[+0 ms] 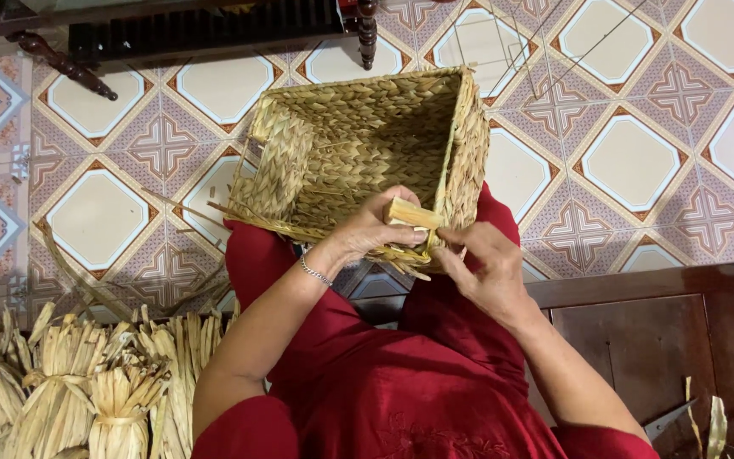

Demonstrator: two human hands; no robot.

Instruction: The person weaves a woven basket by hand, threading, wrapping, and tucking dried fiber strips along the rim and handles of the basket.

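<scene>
A square basket (358, 136) woven from pale dried straw rests tilted on my lap, its opening facing me. My left hand (375, 228) grips the basket's near rim, fingers curled over a flat straw strand (414, 214) that sticks up from the rim. My right hand (479, 270) pinches the same strand at the rim's right corner. Loose strand ends (256, 219) trail off the near edge to the left. A silver bracelet (316, 272) sits on my left wrist. I wear red clothing (401, 374).
Bundles of dried straw (78, 391) lie on the patterned tile floor at lower left. A dark wooden bench (664, 331) is under me at right, with scissors (669, 421) and straw scraps on it. Dark wooden furniture legs (65, 64) stand at the top.
</scene>
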